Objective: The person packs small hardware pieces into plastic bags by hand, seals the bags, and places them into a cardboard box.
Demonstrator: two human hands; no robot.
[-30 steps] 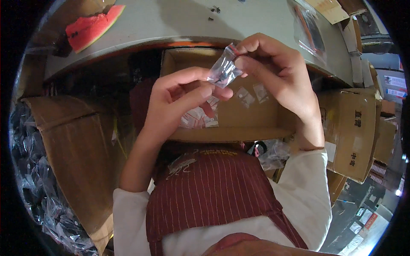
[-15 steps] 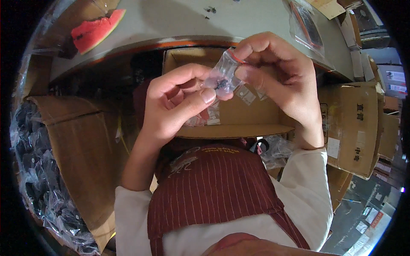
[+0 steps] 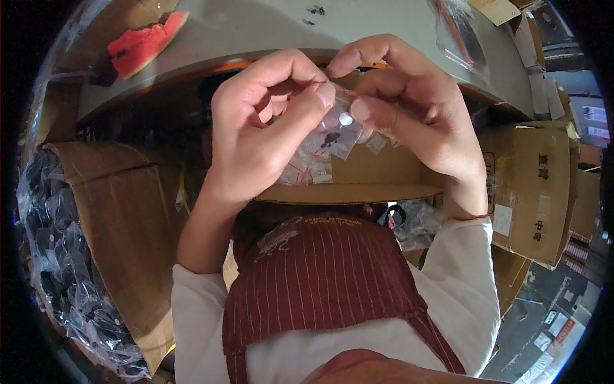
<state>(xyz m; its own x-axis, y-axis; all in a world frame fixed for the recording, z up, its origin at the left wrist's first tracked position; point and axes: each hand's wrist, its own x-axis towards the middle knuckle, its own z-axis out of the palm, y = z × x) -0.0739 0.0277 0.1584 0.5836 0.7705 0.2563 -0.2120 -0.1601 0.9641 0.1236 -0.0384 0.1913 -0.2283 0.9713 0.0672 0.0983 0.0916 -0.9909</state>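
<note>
A small clear zip bag [image 3: 347, 142] with a red strip along its top hangs between my two hands, above an open cardboard box [image 3: 384, 192]. Small dark pieces [image 3: 330, 139] lie in its lower part, too small to name, and a white round spot shows near its upper right. My left hand [image 3: 259, 118] pinches the bag's top at the left between thumb and forefinger. At the right side of the top, my right hand [image 3: 416, 118] has its thumb closed against the bag, with the forefinger raised. Other small clear bags [image 3: 307, 168] lie inside the box.
Beyond my hands runs a grey table [image 3: 249, 29] with an orange edge. On it are a watermelon slice [image 3: 147, 45], a few dark bits [image 3: 316, 11] and a flat bagged item [image 3: 464, 35]. Dark plastic-wrapped pieces [image 3: 64, 249] fill a carton at left; a closed carton [image 3: 534, 192] stands right.
My left hand has moved up and right, from the bag's lower part to its top edge. The bag now hangs lower below the fingers, and my right forefinger has lifted.
</note>
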